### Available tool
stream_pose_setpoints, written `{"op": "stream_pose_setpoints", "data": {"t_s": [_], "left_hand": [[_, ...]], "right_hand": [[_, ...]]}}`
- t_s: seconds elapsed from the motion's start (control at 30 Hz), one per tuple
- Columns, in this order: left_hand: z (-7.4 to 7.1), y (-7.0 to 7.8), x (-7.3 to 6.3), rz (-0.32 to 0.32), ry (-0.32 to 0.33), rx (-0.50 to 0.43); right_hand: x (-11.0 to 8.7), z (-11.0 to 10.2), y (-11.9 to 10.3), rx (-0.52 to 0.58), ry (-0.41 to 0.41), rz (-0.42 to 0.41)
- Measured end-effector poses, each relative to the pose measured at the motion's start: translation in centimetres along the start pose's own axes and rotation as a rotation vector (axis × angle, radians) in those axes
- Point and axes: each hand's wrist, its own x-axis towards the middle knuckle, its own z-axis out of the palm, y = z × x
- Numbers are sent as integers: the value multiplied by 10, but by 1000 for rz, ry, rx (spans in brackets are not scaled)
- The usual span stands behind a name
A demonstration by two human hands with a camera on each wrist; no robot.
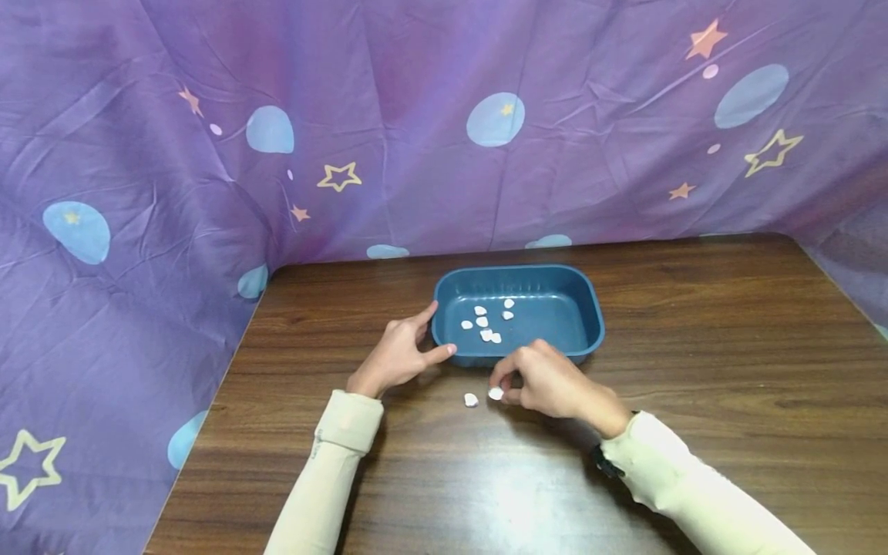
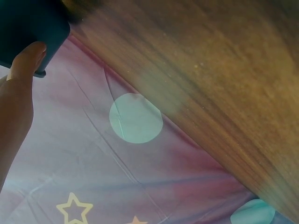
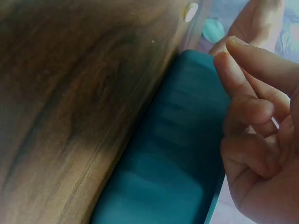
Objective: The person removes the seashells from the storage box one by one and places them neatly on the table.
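Standing between right hand (image 1: 544,381) and purple cloth (image 1: 416,92): blue tray (image 1: 555,320).

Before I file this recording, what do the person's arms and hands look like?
The left sleeve is pale cream with a broad cuff; the right sleeve is cream too, with a small dark item at its wrist end, too unclear to identify. The left hand and right hand wear no gloves.

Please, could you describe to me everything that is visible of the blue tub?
The blue tub is an oblong open container with rounded corners and a slightly shiny surface, plastic by its look. It stands upright on the table, long side toward the viewer. Several small white pieces lie inside, in its left half; the left hand touches its left end.
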Motion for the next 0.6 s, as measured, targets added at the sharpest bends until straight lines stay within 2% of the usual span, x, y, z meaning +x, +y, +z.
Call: {"op": "stream_pose_setpoints", "data": {"t_s": [0.6], "left_hand": [[1,-2,1,9,7,-16]], "right_hand": [[2,18,-4,-159,-54,8]]}}
